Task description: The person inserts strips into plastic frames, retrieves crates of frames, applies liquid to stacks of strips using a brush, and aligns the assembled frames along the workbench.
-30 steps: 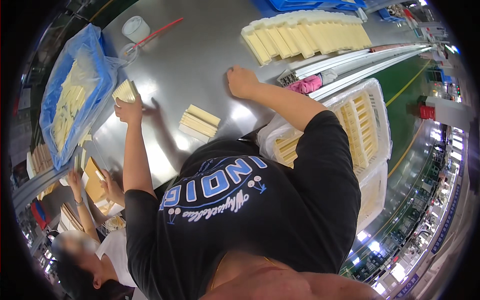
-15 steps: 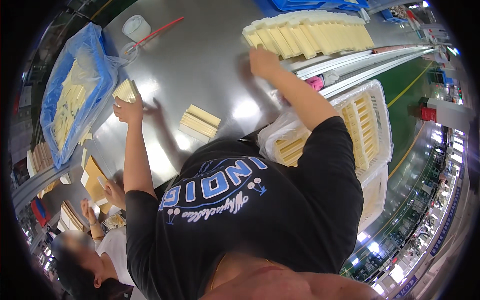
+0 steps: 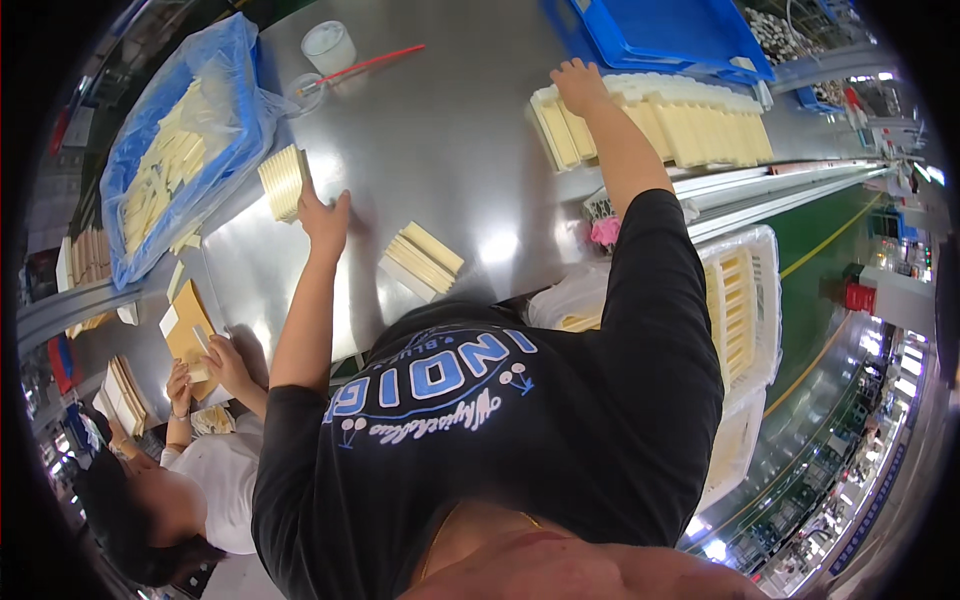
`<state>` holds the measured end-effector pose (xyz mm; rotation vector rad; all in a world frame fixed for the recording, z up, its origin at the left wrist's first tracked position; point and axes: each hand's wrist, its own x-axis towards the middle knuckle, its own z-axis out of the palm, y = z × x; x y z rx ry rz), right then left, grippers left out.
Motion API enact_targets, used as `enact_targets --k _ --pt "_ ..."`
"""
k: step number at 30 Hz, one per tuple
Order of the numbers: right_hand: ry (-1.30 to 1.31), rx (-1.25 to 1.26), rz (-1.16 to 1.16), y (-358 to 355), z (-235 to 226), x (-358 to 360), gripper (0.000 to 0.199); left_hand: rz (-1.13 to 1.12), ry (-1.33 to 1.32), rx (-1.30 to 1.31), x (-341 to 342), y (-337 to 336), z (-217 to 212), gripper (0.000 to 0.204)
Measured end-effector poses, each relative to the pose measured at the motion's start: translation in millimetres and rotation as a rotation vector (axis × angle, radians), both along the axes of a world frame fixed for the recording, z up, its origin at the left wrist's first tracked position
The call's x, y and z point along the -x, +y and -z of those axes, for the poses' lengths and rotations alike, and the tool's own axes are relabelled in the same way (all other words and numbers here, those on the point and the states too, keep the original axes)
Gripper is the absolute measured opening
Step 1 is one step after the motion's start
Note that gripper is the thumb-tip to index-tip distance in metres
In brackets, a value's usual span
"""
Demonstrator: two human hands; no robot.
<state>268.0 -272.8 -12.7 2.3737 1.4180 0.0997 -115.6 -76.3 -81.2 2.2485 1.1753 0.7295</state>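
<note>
A ribbed bundle of cream strips rests on the metal table at the left. My left hand is at its right edge, thumb spread away and fingers along its side; the hand looks open. On the far right lies a long row of pale yellow plastic pieces, set side by side. Over the left end of this row reaches my right hand, fingers spread at the far edge and touching the pieces. A smaller group of cream strips lies close to my body.
A lined blue bin of cream strips is at the left. Beyond stand a white tub and a red-handled brush. A blue tray borders the row. White baskets are at right; a co-worker's hands work at lower left.
My left hand has let go of the ribbed bundle, which now lies on the table. My right hand has moved from the row's near left corner to its far edge. The view has shifted.
</note>
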Motion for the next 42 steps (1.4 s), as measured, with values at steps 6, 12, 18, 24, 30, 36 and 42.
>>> enact_targets --k 6,12,18,24,30,36,42 --pt "0.1 -0.097 -0.068 5.0 -5.1 -10.8 0.021 0.031 -0.144 0.317 2.0 -17.1 1.4 0.062" --pt "0.294 -0.213 0.067 7.6 -43.4 -14.6 0.022 0.124 -0.181 0.61 -21.0 -45.2 -34.5 0.059" --pt "0.269 -0.352 0.106 5.1 -105.8 10.8 0.025 0.359 -0.237 0.807 -42.9 -58.4 -67.5 0.046" --pt "0.421 -0.349 -0.075 15.8 -159.2 100.0 0.026 0.537 -0.435 1.075 -67.5 -89.0 -130.7 0.04" --pt "0.417 -0.37 -0.198 11.2 -195.2 159.9 0.023 0.803 -0.374 1.496 -56.4 -95.7 -168.8 0.03" --pt "0.519 -0.678 -0.407 -1.1 -215.1 179.6 0.022 0.771 -0.464 1.343 -17.8 -101.2 -227.2 0.022" --pt "0.493 -0.88 -0.699 -62.6 -277.3 209.9 0.036 1.256 -0.419 0.85 15.3 -116.3 -281.7 0.026"
